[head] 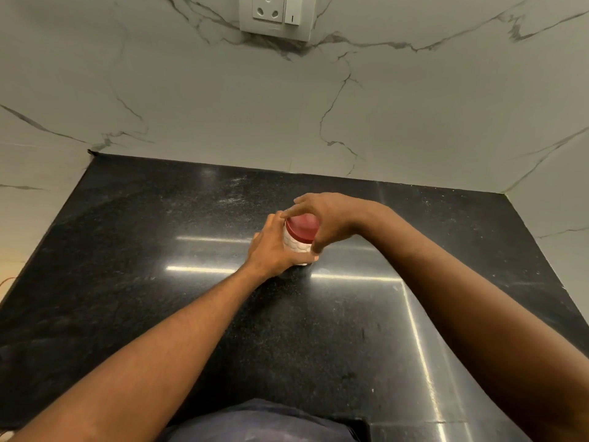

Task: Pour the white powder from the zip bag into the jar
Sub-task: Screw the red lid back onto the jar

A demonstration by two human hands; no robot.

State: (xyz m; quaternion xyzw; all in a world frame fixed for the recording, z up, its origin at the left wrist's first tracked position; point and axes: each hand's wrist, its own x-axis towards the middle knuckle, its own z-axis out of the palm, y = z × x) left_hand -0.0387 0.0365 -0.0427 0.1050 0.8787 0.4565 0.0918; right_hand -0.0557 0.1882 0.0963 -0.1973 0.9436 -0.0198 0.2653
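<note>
My left hand (pixel 273 248) is wrapping the dimpled clear plastic jar (pixel 297 246), upright on black granite counter (pixel 127 256); my right hand (pixel 326 218) is clamping fingers round its round red lid (pixel 302 227). White marble wall (pixel 223 106) behind.

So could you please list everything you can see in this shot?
jar: one, white patterned body, upright on the counter, mid-frame
lid: one, red, on top of the jar
counter: one, glossy black speckled, fills the lower half
wall: white marble with grey veins, behind and at both sides of the counter
socket plate: one, white, on the wall at top centre
garment: dark blue, bottom edge
left hand: one, grips the jar's side
right hand: one, fingers curled round the lid from above
</note>
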